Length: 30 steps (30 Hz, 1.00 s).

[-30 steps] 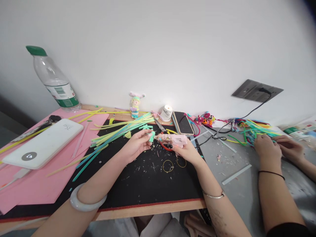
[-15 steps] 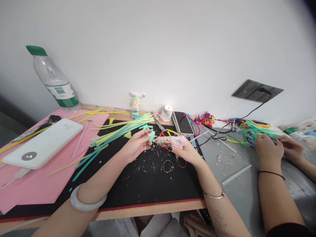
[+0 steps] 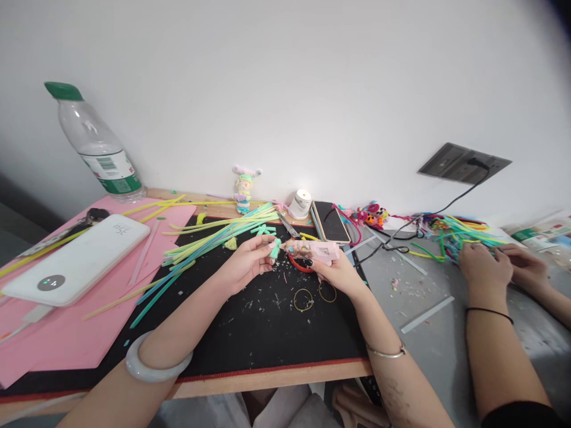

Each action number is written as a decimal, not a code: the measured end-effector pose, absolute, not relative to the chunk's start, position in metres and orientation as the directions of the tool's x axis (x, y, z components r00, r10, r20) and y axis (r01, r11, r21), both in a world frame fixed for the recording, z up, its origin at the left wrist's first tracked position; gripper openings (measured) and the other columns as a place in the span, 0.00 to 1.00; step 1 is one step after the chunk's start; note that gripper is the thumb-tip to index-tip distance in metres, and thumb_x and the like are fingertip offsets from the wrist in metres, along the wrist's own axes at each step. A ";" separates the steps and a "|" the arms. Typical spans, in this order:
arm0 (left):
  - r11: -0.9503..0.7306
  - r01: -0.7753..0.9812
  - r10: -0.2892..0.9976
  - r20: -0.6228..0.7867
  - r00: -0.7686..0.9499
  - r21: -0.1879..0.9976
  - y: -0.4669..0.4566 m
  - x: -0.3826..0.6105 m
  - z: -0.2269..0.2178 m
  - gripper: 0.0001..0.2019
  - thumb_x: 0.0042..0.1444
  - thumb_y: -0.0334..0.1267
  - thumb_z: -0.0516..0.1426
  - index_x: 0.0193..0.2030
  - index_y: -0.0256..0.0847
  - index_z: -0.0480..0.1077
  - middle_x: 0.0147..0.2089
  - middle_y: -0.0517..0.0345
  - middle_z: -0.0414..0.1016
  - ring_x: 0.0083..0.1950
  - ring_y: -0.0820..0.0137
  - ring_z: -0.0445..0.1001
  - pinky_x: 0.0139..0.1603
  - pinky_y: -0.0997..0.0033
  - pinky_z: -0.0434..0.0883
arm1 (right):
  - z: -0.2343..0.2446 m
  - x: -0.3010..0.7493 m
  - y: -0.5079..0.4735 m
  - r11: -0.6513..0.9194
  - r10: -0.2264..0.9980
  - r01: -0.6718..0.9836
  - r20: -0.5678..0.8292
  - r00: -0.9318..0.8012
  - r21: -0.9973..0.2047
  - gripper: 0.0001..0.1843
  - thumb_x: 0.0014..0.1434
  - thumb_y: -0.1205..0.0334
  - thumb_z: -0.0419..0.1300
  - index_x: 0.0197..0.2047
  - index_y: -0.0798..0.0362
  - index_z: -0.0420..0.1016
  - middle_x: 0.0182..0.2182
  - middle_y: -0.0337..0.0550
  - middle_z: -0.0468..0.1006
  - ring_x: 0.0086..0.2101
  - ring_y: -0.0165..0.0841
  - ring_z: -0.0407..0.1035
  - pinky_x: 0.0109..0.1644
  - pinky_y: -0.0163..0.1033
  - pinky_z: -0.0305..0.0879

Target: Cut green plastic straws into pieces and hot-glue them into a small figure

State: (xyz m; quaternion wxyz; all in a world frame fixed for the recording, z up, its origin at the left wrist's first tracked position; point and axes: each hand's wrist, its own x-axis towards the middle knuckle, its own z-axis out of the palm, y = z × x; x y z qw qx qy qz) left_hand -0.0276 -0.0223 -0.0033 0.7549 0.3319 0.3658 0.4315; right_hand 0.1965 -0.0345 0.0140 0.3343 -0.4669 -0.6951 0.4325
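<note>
Between the thumb and fingers of my left hand [image 3: 250, 261] is a small mint-green pipe-cleaner piece [image 3: 275, 248], bent into a compact shape. My right hand [image 3: 334, 270] grips a pink glue gun [image 3: 319, 251] with a decorated front. Its nozzle points left and comes up against or very near the green piece; I cannot tell if they touch. Under the gun lie scissors [image 3: 301, 265] with red handles, partly covered. Loose green, yellow and blue pipe cleaners [image 3: 214, 238] spread out beyond my left hand. Two thin gold rings [image 3: 304, 300] rest on the black mat [image 3: 267, 339] below.
A finished pipe-cleaner doll [image 3: 243, 190], a white cup [image 3: 301, 204] turned over and a phone [image 3: 331, 222] line the wall. On the left are a bottle [image 3: 104, 154] and a white power bank [image 3: 80, 258]. At right, another person's hands [image 3: 486, 270] handle pipe cleaners; a cable runs nearby.
The glue gun has tipped slightly and shifted a little right, showing more of the red scissor handle. The green piece has turned slightly in my left fingers.
</note>
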 end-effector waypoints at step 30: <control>0.275 -0.567 0.960 -0.191 0.204 0.776 -0.021 -0.029 0.001 0.13 0.45 0.34 0.63 0.40 0.39 0.69 0.29 0.63 0.65 0.26 0.81 0.65 0.30 0.78 0.67 | 0.053 0.279 -0.054 0.138 0.977 0.884 0.206 -0.049 -0.446 0.16 0.52 0.58 0.55 0.43 0.54 0.74 0.33 0.43 0.78 0.32 0.37 0.70 0.34 0.37 0.63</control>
